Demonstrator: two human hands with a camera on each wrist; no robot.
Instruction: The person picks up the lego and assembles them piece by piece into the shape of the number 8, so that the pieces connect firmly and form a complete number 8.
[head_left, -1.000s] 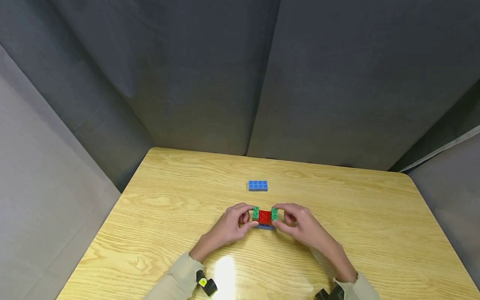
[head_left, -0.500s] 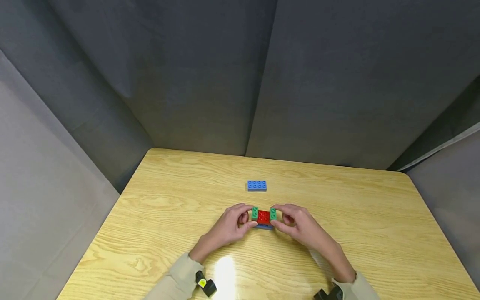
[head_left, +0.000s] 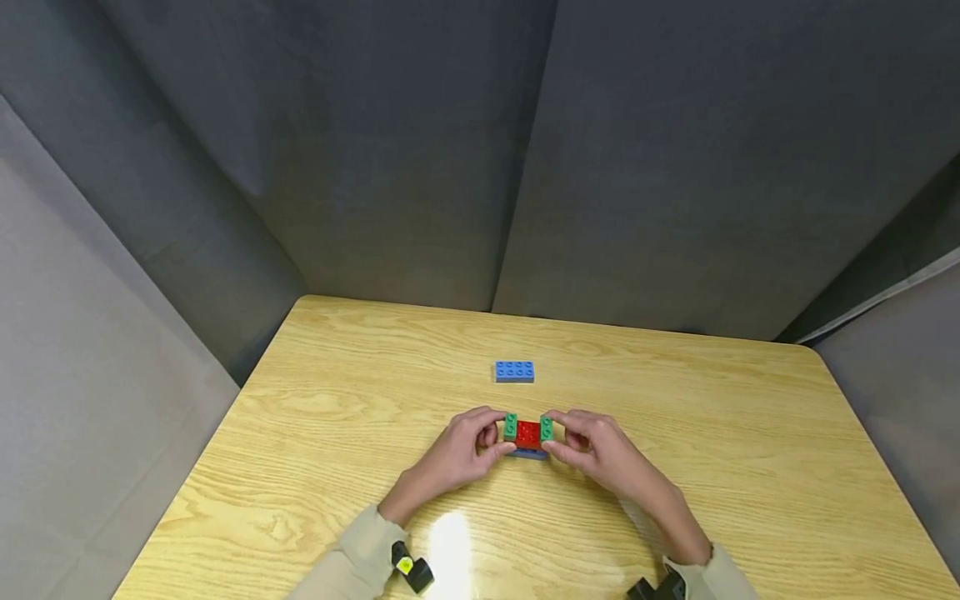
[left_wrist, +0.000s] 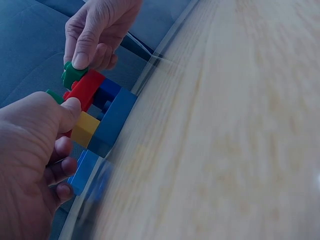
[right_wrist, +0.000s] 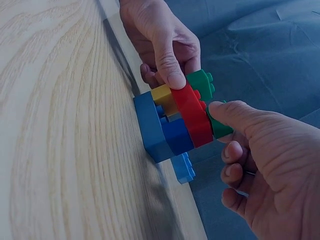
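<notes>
A stack of toy building bricks stands on the table between both hands. At its bottom lies a long blue brick (right_wrist: pixel 152 130), with a yellow brick (right_wrist: pixel 164 99) and a darker blue brick (right_wrist: pixel 177 136) on its two ends. Across these sits a red brick (head_left: pixel 528 434), bearing a green brick (head_left: pixel 511 427) at the left end and another green brick (head_left: pixel 547 428) at the right. My left hand (head_left: pixel 467 446) pinches the left green brick, its thumb also against the red brick's end. Thumb and forefinger of my right hand (head_left: pixel 602 448) pinch the right green brick.
A separate blue brick (head_left: pixel 514 372) lies studs up on the wooden table (head_left: pixel 360 392), beyond the stack. Grey curtains (head_left: pixel 405 167) hang behind the table and at its sides. Both wrists carry small black cameras.
</notes>
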